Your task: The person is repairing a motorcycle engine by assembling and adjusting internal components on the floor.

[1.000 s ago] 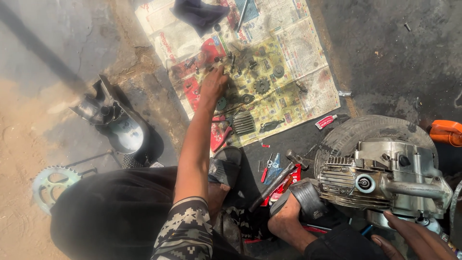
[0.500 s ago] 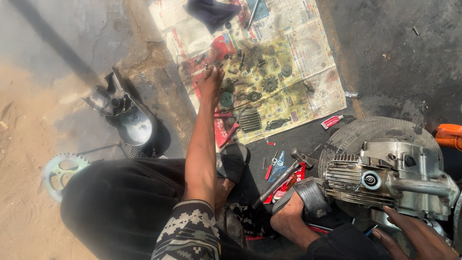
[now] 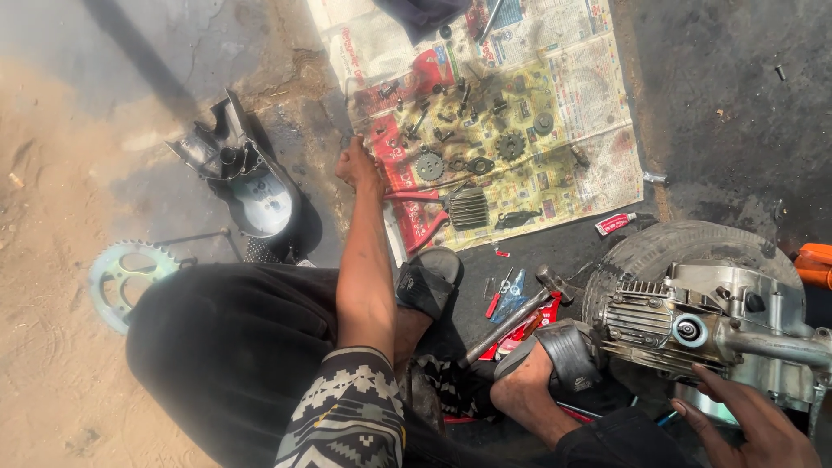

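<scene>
While the right hand (image 3: 745, 425) steadied the engine (image 3: 719, 325), fingers apart, the left hand (image 3: 360, 166) reached among parts on the newspaper (image 3: 598, 147), seemingly empty; picking one needed a careful pinch

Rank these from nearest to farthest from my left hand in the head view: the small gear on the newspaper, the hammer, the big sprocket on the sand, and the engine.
From the left hand:
1. Small gear, just right of the hand on the newspaper.
2. Hammer, lower right, by the sandal.
3. Big sprocket, lower left on the sand.
4. Engine, far right on the tyre.
</scene>
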